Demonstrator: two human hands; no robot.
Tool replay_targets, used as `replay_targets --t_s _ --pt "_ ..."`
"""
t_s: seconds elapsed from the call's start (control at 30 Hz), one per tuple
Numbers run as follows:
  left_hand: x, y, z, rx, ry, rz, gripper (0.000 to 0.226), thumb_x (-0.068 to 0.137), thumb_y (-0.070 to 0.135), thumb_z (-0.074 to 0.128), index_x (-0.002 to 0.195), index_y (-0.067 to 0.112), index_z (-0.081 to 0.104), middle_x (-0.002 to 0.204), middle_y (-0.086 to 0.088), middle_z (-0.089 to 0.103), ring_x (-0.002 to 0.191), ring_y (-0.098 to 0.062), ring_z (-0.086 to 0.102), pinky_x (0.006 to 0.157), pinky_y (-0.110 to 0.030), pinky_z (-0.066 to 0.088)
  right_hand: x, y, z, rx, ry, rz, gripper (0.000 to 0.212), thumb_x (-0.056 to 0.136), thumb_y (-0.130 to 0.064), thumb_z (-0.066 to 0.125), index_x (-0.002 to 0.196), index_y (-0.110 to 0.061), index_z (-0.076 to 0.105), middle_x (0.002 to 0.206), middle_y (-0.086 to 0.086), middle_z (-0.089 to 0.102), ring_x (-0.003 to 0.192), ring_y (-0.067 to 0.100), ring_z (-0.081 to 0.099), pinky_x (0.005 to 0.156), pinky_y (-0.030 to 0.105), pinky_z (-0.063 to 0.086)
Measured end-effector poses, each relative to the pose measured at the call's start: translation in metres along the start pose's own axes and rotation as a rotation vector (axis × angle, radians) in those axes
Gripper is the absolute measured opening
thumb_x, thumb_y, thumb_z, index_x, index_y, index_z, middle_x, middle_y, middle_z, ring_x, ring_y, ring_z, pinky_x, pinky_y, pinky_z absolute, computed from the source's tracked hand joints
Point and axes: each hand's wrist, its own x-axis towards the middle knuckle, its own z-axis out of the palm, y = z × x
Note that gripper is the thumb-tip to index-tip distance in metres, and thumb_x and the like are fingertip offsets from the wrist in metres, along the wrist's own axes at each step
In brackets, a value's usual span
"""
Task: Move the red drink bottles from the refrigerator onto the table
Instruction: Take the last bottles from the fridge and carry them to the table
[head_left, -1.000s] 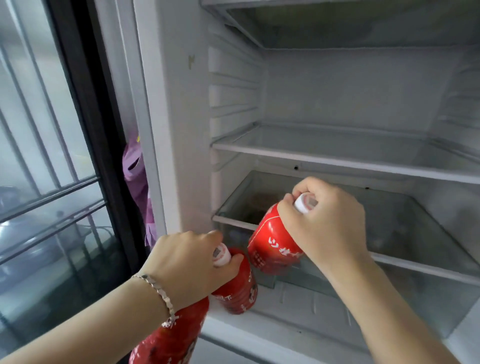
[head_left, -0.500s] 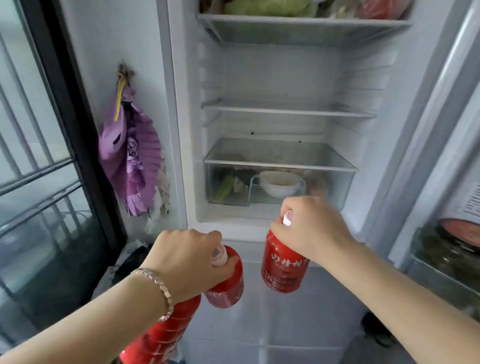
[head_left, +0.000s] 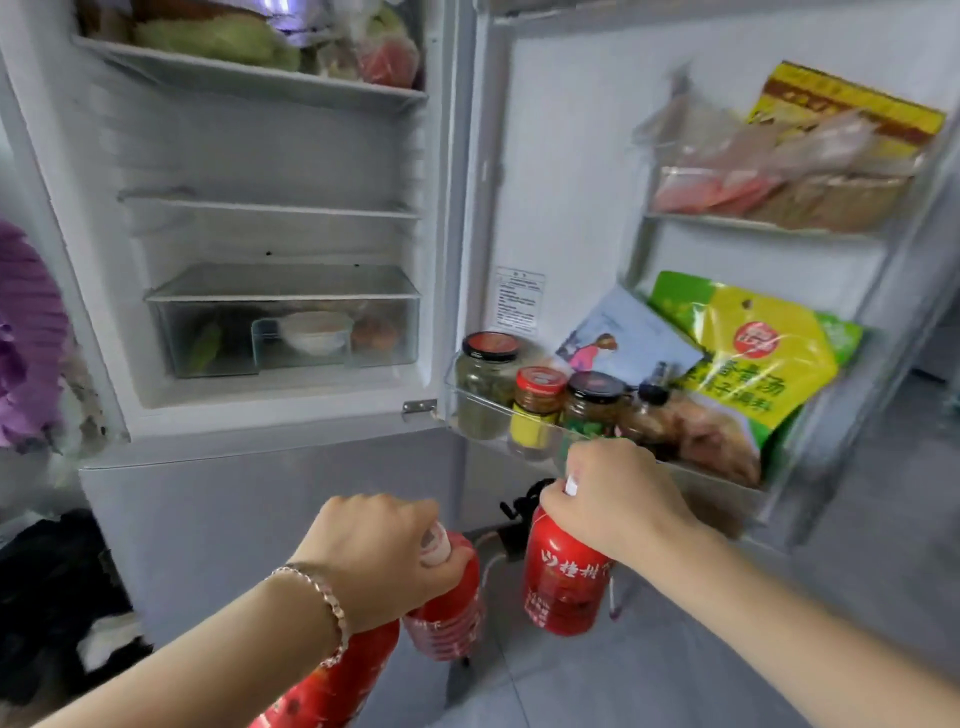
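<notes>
My left hand (head_left: 376, 558) grips two red drink bottles by their necks: one hangs upright (head_left: 449, 618), the other (head_left: 332, 686) slants down under my wrist. In my right hand (head_left: 618, 493) a third red bottle (head_left: 563, 582) with white lettering hangs by its white cap. All three bottles are outside the open refrigerator (head_left: 280, 415), in front of its closed lower door. No table is in view.
The fridge door (head_left: 571, 208) stands open on the right; its lower bin holds jars (head_left: 540, 405) and a yellow-green packet (head_left: 753, 374). A clear drawer (head_left: 291, 332) contains a bowl. Purple fabric (head_left: 26, 338) hangs at left above dark items. Grey tiled floor lies below.
Both hands have drawn the bottles out of the fridge and back from it. The view has swung right, so the open door and its shelves now show.
</notes>
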Motion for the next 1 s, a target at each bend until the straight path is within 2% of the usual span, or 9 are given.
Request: replay_targets --t_s 0.07,0.17,0.27,0.37,0.43,0.5,0.7,0.9,1.0 --pt "-0.003 0.044 0.0 -0.013 0.028 0.004 0.048 0.085 0.064 0.035 0.063 0.022 0.031 0.059 0.005 0.043 0.051 -0.01 0.037 0.053 -0.023 0.03 -0.023 0.043 -0.015 0.02 0.001 0.022 0.029 0.081 -0.034 0.052 0.062 -0.014 0.047 0.066 0.002 0.051 0.069 0.023 0.053 0.048 0.025 0.034" --pt "-0.006 0.106 0.005 -0.077 0.037 -0.01 0.046 0.085 0.066 0.036 0.067 0.023 0.038 0.07 0.005 0.056 0.062 -0.012 0.049 0.06 -0.023 0.038 -0.053 0.105 -0.036 0.14 -0.009 0.058 0.021 0.081 -0.03 0.059 0.081 -0.01 0.064 0.073 -0.004 0.057 0.072 0.012 0.057 0.058 0.026 0.043" --pt "-0.008 0.157 0.005 -0.122 0.028 -0.039 0.046 0.084 0.067 0.037 0.071 0.024 0.044 0.071 0.007 0.058 0.064 -0.011 0.051 0.058 -0.021 0.038 -0.073 0.163 -0.052 0.178 -0.007 0.095 0.019 0.077 -0.031 0.065 0.089 -0.018 0.058 0.095 -0.001 0.057 0.085 0.018 0.057 0.066 0.028 0.047" --pt "-0.011 0.198 -0.003 -0.134 0.033 -0.06 0.046 0.085 0.065 0.037 0.065 0.024 0.037 0.063 0.008 0.048 0.063 -0.011 0.047 0.058 -0.022 0.037 -0.075 0.217 -0.062 0.181 0.007 0.142 0.035 0.074 -0.028 0.069 0.103 -0.021 0.052 0.112 0.004 0.051 0.095 0.023 0.056 0.076 0.032 0.049" --pt "-0.011 0.216 -0.009 -0.136 0.038 -0.066 0.046 0.086 0.065 0.037 0.064 0.025 0.035 0.062 0.007 0.046 0.064 -0.013 0.047 0.06 -0.023 0.037 -0.069 0.247 -0.069 0.207 0.013 0.207 0.048 0.075 -0.026 0.07 0.117 -0.021 0.048 0.12 0.007 0.048 0.099 0.025 0.055 0.075 0.03 0.048" --pt "-0.008 0.228 -0.014 -0.135 0.043 -0.077 0.046 0.085 0.065 0.036 0.064 0.024 0.036 0.062 0.006 0.047 0.066 -0.014 0.049 0.063 -0.023 0.038 -0.058 0.271 -0.072 0.252 -0.006 0.257 0.053 0.077 -0.024 0.07 0.123 -0.024 0.044 0.119 0.008 0.049 0.092 0.023 0.055 0.071 0.03 0.049" --pt "-0.001 0.231 -0.024 -0.099 0.072 -0.11 0.047 0.085 0.067 0.036 0.067 0.023 0.035 0.063 0.007 0.047 0.067 -0.014 0.048 0.063 -0.023 0.037 -0.017 0.321 -0.061 0.467 -0.014 0.418 0.036 0.075 -0.02 0.07 0.105 -0.022 0.051 0.105 0.007 0.06 0.089 0.026 0.061 0.073 0.033 0.053" --pt "-0.007 0.219 -0.023 -0.025 0.062 -0.159 0.045 0.085 0.066 0.035 0.069 0.024 0.037 0.067 0.008 0.05 0.068 -0.013 0.049 0.066 -0.021 0.04 0.011 0.322 -0.052 0.505 -0.013 0.373 0.018 0.073 -0.018 0.071 0.077 -0.025 0.055 0.095 0.006 0.063 0.085 0.026 0.06 0.066 0.03 0.05" --pt "-0.012 0.212 -0.02 0.0 0.064 -0.17 0.045 0.085 0.066 0.035 0.065 0.025 0.033 0.065 0.008 0.048 0.066 -0.012 0.048 0.062 -0.02 0.037 0.01 0.324 -0.049 0.489 0.021 0.342 0.016 0.072 -0.018 0.071 0.071 -0.025 0.056 0.091 0.005 0.064 0.083 0.025 0.061 0.067 0.031 0.05"
